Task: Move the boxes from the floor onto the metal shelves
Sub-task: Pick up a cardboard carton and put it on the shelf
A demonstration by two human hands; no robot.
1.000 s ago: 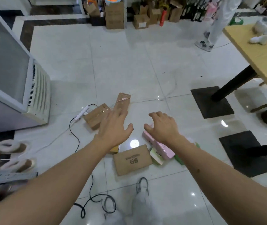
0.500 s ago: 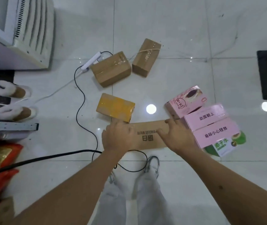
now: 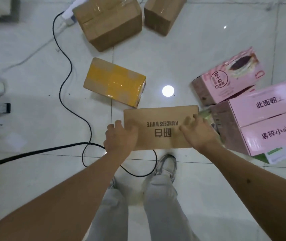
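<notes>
Left hand (image 3: 121,136) and right hand (image 3: 198,134) clamped on opposite ends of the flat brown box (image 3: 161,126), yellow-taped box (image 3: 115,81) just beyond the left hand, pink boxes (image 3: 267,119) beside the right

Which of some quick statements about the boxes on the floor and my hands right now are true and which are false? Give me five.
1. Both hands are on the brown box printed PRINCESS WHITE. True: left hand at its left end, right hand at its right.
2. The yellow-taped box is stacked on a pink one. False: it lies on the floor tiles.
3. A black cable runs across the floor. True.
4. The box with Chinese writing is blue. False: pink.
5. The person is barefoot. False: a shoe shows.
</notes>
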